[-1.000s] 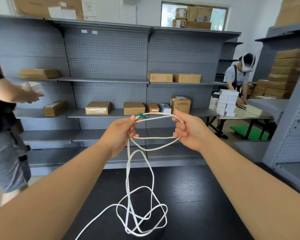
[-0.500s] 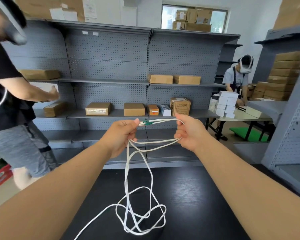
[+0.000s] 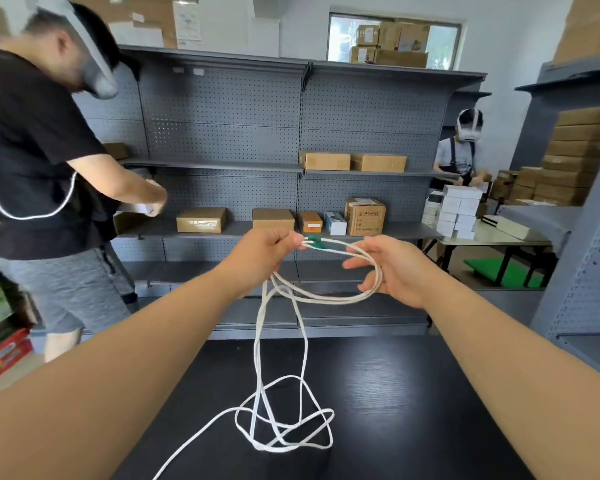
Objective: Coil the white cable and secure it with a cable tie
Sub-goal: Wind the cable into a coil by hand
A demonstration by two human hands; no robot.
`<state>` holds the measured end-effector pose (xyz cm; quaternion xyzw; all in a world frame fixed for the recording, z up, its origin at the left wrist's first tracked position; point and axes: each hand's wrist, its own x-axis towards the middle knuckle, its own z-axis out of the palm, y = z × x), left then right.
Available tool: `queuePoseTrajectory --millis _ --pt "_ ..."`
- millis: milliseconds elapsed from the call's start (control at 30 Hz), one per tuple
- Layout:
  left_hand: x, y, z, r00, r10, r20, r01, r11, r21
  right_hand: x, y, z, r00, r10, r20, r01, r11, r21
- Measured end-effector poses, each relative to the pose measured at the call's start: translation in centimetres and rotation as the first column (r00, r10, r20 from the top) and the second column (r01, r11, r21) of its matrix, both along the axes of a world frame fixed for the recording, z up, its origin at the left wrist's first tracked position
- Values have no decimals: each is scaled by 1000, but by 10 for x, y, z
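A long white cable [image 3: 300, 344] hangs from my hands down to the black table [image 3: 395, 403], where the rest lies in loose tangled loops. My left hand [image 3: 264, 254] pinches the cable at the top of a small coil, right beside a green tie [image 3: 315, 240] on the strands. My right hand [image 3: 392, 268] is at the coil's right side with fingers spread and loosely curved, the loops running across its palm and fingers.
Grey pegboard shelving [image 3: 302, 174] with cardboard boxes stands behind the table. A person in a black shirt [image 3: 32, 161] works close at the left. Another person [image 3: 465, 150] stands at a far table with white boxes [image 3: 459, 209] at the right.
My right hand has loosened from a closed grip on the coil to spread fingers. Both hands dropped slightly. The person on the left has stepped closer into view.
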<state>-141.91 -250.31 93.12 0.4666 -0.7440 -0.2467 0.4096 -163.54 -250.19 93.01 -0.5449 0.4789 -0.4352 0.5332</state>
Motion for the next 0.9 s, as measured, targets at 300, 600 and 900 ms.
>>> queuePoseTrajectory --millis 300,600,900 --pt "-11 -8 10 928 -12 372 71 987 -146 22 4 18 736 64 -674 -228 961 -157" --pt "-9 -9 14 901 -55 430 113 987 -111 26 3 16 596 -7 -803 -364 889 -278" --pt "-16 -7 12 967 -96 236 96 995 9 26 -1 19 451 -215 -866 -410 812 -415"
